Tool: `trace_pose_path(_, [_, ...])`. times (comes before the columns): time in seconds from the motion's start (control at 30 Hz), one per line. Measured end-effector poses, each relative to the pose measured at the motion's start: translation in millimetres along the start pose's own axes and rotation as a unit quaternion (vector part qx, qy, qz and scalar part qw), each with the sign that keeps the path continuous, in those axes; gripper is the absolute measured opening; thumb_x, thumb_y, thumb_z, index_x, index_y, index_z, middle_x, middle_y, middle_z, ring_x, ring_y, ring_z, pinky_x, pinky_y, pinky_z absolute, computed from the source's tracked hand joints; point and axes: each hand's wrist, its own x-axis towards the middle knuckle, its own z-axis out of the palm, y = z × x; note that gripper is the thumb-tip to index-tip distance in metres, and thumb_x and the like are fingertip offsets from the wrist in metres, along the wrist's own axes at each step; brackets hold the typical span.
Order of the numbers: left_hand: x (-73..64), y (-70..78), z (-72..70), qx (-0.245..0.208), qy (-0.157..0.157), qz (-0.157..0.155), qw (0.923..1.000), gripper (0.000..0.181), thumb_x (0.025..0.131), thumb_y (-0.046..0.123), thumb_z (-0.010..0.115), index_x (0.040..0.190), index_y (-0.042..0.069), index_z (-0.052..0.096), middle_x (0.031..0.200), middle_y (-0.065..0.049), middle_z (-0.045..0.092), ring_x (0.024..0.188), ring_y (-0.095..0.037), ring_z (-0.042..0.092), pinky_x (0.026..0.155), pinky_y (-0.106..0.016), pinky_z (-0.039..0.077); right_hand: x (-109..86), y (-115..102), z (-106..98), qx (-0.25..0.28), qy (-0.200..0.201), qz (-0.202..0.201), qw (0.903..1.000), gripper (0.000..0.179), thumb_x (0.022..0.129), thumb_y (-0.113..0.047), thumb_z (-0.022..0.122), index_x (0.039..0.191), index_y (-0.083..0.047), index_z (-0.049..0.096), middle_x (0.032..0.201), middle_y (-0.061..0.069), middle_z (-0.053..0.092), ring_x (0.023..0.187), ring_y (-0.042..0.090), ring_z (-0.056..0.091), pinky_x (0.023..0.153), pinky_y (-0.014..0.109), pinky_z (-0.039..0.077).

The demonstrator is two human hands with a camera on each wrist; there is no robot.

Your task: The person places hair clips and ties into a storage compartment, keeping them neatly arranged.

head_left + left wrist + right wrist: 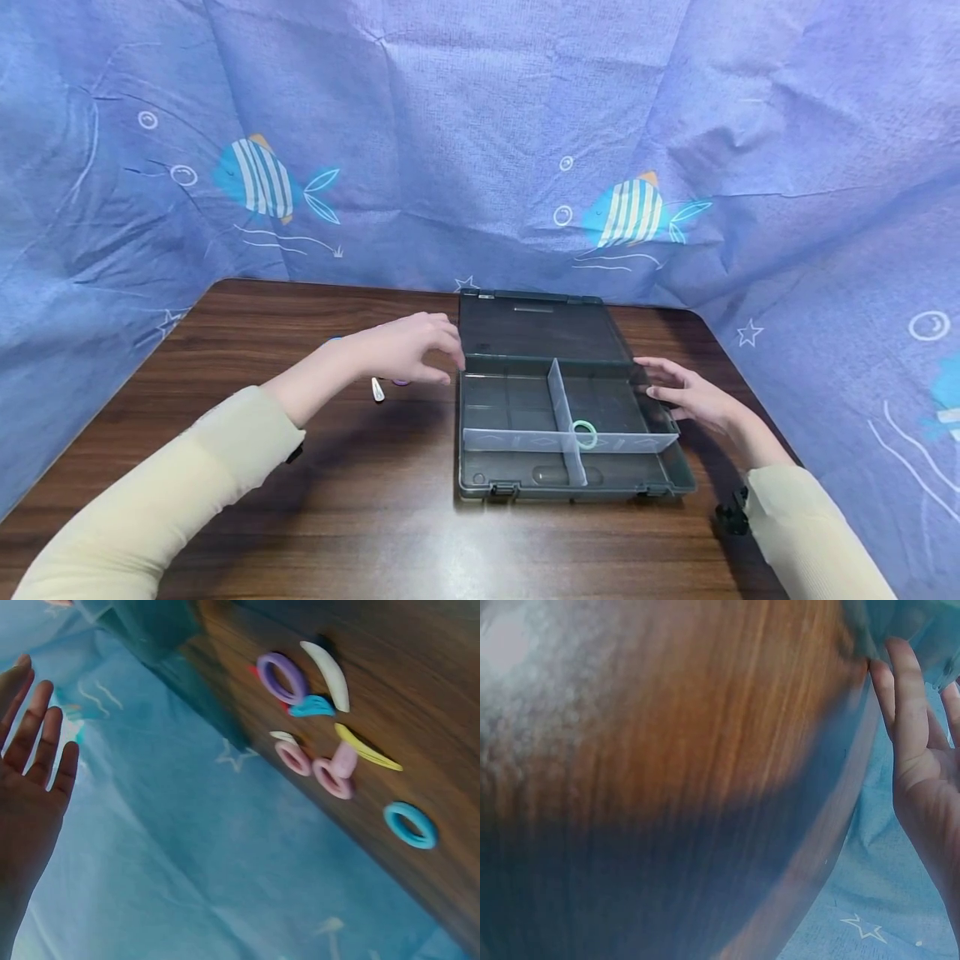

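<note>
A dark translucent storage box point(517, 492) lies with its lid point(536, 325) folded back, and clear dividers point(517, 440) split its inside into compartments. A pale green hair tie point(584, 434) sits against a divider. My left hand point(416, 346) hovers by the box's left edge, fingers loosely bent and holding nothing; in the left wrist view its fingers spread. At the opposite side, my right hand point(693, 398) touches the right wall near the hinge, fingers apart. The right wrist view shows that hand's fingers point(909, 697) fairly straight against the box's edge.
Left of the box, partly behind my left forearm, lie a white snap hair clip point(377, 389), a purple hair tie point(282, 677), a yellow clip point(369, 748), a blue hair tie point(410, 825) and pink ones point(332, 778). A fish-print cloth point(480, 125) hangs behind the wooden table point(360, 533).
</note>
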Motion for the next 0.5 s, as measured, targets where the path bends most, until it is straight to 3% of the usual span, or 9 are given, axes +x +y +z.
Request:
trace_pose_path(0.2, [-19.3, -18.6, 6.1, -0.054, 0.039, -0.044, 0.9968, 0.016, 0.080, 0.021, 0.073, 0.096, 0.021, 0.071, 0.096, 0.010, 0.065, 0.098, -0.010, 0.054, 0.088, -0.032, 0.043, 0.4, 0.2, -0.4, 0.010, -0.004, 0.000, 0.9999, 0.060, 0.099, -0.021, 0.049, 0.150, -0.015, 0.019, 0.153, 0.021, 0.017, 0.135, 0.046, 0.024, 0.086, 0.051, 0.047])
trace_pose_path(0.5, [-41.3, -44.1, 22.6, -0.135, 0.095, -0.121, 0.9788, 0.015, 0.078, 0.018, 0.077, 0.092, 0.022, 0.071, 0.097, 0.009, 0.064, 0.096, -0.010, 0.056, 0.084, -0.035, 0.047, -0.2, -0.9, 0.7, 0.007, -0.001, 0.007, 0.9999, 0.061, 0.098, -0.023, 0.050, 0.150, -0.016, 0.019, 0.154, 0.021, 0.017, 0.135, 0.046, 0.024, 0.087, 0.051, 0.047])
